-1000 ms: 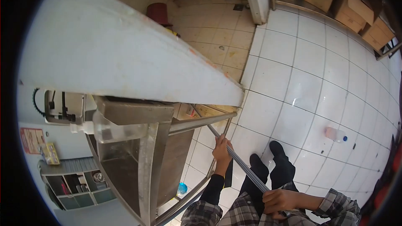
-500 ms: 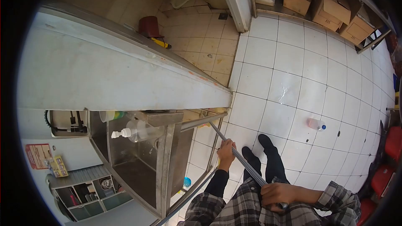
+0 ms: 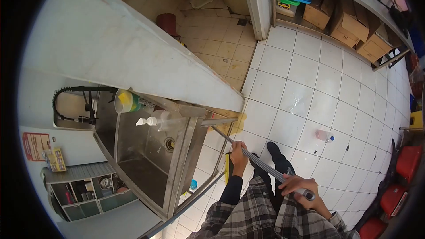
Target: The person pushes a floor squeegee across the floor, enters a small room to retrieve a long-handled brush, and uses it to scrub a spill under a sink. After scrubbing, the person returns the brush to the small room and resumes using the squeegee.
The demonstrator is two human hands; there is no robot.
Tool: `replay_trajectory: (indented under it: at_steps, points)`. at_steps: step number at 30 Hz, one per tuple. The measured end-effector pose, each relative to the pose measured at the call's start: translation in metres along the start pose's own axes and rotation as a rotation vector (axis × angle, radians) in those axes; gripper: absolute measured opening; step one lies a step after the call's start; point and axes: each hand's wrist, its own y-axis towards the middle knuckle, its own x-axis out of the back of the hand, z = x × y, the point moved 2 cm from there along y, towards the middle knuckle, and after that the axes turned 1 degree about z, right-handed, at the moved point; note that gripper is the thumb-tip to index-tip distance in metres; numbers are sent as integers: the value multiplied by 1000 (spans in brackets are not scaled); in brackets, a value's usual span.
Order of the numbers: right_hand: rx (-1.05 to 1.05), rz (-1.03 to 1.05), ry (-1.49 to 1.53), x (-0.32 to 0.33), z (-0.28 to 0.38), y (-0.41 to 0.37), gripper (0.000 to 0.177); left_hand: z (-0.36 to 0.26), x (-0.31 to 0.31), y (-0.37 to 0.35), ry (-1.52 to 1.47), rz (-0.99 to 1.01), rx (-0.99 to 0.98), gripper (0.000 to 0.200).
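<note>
Left grip (image 3: 239, 154), right grip (image 3: 300, 186) on pole (image 3: 265, 164), tiled floor (image 3: 305, 71), steel sink (image 3: 133, 148)

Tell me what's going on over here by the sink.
A person in a plaid shirt holds a long metal pole in both hands, the left hand lower down, the right hand near its upper end. The pole slants down toward the tiled floor beside the steel sink. Its lower end is hidden. A small plastic bottle lies on the tiles nearby.
</note>
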Motion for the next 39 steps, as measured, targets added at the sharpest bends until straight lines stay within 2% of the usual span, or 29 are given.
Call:
replay_trajectory:
  at_steps: [3, 7, 11, 16, 18, 19, 23, 26, 30, 34, 37, 39]
  points:
    - [-8, -49, 5, 8, 10, -15, 24, -18, 0, -20, -19, 29, 83, 17]
    - [-15, -44, -9, 25, 27, -34, 22, -49, 1, -39, -25, -73, 153, 18]
    - [-19, -49, -21, 43, 45, -55, 22, -77, 6, -54, -46, -75, 198, 19]
    - [-47, -42, -105, 36, 45, -87, 21, -69, -23, -88, -104, 6, 164, 21]
    - [-32, -21, -151, 27, 48, -101, 22, -71, -28, -100, -40, 161, 114, 24]
    - [-50, -21, -180, 19, 52, -105, 27, -71, -25, -106, -85, 167, 157, 23]
    - [-25, 28, -216, -3, 48, -124, 24, -68, 5, -117, -202, 116, 189, 19]
    - [-34, 22, -214, -5, 41, -138, 22, -62, 14, -120, -157, 30, 193, 20]
    - [-49, -4, -186, -6, 54, -148, 22, -67, 17, -127, -195, 49, 195, 20]
    - [-88, 55, -266, -9, 63, -157, 24, -70, 1, -145, -198, 113, 162, 20]
    - [-68, 64, -267, -14, 60, -155, 25, -67, 12, -135, -125, 85, 123, 21]
    - [-27, 123, -269, -17, 60, -153, 26, -65, 24, -133, -168, 10, 175, 20]
